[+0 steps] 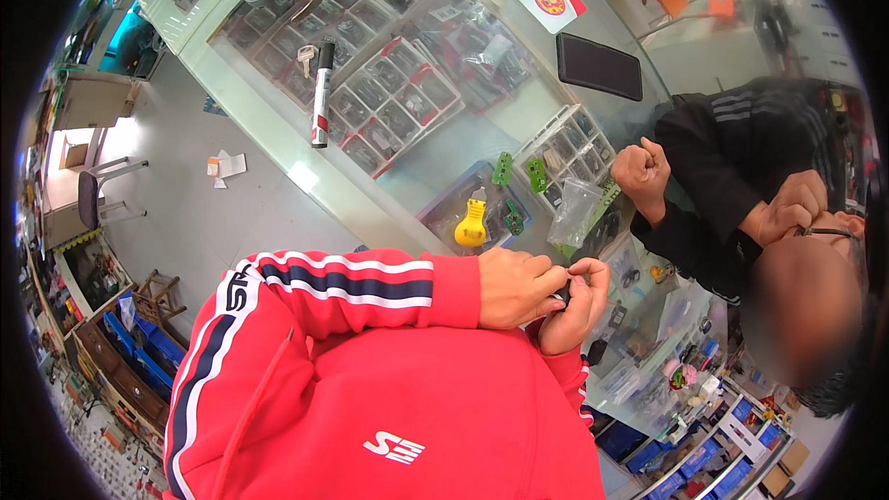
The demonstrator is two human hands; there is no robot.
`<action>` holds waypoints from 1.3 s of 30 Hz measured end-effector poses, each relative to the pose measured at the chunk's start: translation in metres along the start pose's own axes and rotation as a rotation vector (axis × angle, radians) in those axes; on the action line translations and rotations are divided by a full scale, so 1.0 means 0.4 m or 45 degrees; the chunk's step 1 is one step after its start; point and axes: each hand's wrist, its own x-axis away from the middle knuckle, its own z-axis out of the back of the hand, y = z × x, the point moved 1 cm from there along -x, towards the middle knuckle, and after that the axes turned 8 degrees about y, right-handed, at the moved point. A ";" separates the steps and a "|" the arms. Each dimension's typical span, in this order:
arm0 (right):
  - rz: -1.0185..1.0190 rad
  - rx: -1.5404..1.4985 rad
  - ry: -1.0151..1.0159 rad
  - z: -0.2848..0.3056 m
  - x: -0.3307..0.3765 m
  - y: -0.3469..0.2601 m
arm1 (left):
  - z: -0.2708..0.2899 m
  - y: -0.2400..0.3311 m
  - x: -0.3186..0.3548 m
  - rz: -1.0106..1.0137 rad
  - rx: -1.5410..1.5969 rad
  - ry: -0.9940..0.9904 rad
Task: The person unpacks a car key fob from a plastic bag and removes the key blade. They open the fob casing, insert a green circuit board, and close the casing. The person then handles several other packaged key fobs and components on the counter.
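Note:
Close to my chest, my left hand [519, 289] and my right hand [576, 307] meet, fingers bent and pinched together. Between their fingertips is a small black object [561, 293], mostly covered, so its kind does not show. Just beyond my left hand, a yellow-handled tool [471, 225] with a short metal tip lies by a shallow tray [435, 215]. Small green circuit boards [536, 175] lie around it, one near the tray's right side [514, 218]. Past my right hand rests a clear plastic bag [575, 214].
On the glass counter [352, 193] lie a black marker [321, 97], a key [306, 56], a dark phone [600, 66] and a red-and-white card [548, 2]. Compartment boxes [394, 102] hold small parts. Opposite, at right, a person in black sleeves [690, 255] has both hands raised.

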 end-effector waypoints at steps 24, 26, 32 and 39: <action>-0.054 -0.189 -0.113 -0.015 -0.015 -0.015 | 0.027 0.019 0.001 0.154 0.042 0.014; -0.035 -0.169 -0.114 -0.013 -0.014 -0.012 | 0.027 0.020 0.004 0.174 0.050 0.015; -0.004 -0.107 -0.113 -0.008 -0.010 -0.011 | 0.026 0.025 0.012 0.211 0.048 0.021; -0.014 -0.127 -0.137 -0.009 -0.009 -0.012 | 0.007 0.032 0.011 0.192 0.023 0.246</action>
